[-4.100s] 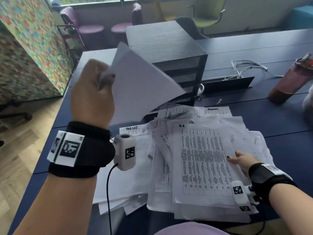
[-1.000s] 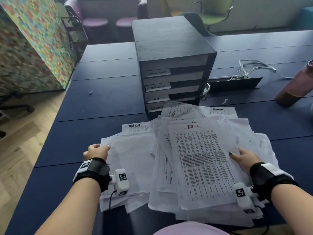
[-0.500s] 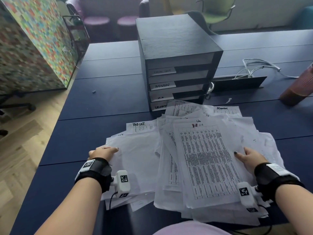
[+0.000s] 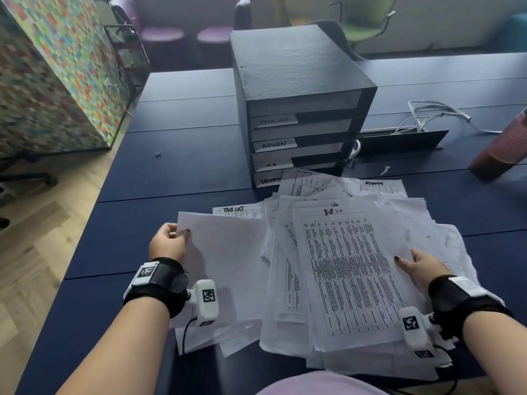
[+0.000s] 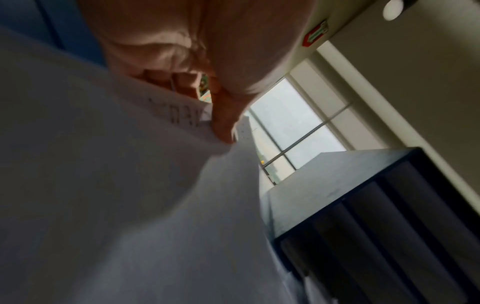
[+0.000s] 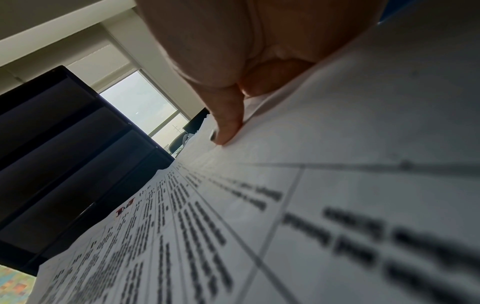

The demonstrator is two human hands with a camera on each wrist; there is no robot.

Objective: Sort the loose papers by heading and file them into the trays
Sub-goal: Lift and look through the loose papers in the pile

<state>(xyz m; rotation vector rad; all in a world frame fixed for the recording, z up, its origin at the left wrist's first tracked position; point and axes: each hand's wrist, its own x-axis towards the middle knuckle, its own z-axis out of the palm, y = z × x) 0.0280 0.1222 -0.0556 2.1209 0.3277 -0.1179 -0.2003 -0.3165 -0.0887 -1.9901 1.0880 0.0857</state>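
Observation:
A loose heap of printed papers (image 4: 336,269) covers the near part of the dark blue table (image 4: 176,178). My left hand (image 4: 171,240) pinches the far left corner of a blank-side-up sheet (image 4: 228,263), thumb on top; in the left wrist view the fingers (image 5: 166,80) curl under that sheet (image 5: 130,185). My right hand (image 4: 417,266) grips the right edge of the top sheet headed H.R (image 4: 342,266), thumb (image 6: 228,123) pressing on it. Behind the heap stands a black tray stack (image 4: 296,109) labelled TASK LIST, ADMIN, H.R and SECURITY.
A reddish bottle (image 4: 502,149) stands at the right edge. White cables (image 4: 433,115) and a black flat stand (image 4: 399,141) lie right of the trays. A colourful panel (image 4: 54,72) borders the left. Chairs (image 4: 365,21) stand beyond the table.
The sheet my left hand held up 4 s ago is gone. That hand came down to the heap's left side and now lifts the corner of a blank-side-up sheet. My right hand stayed put.

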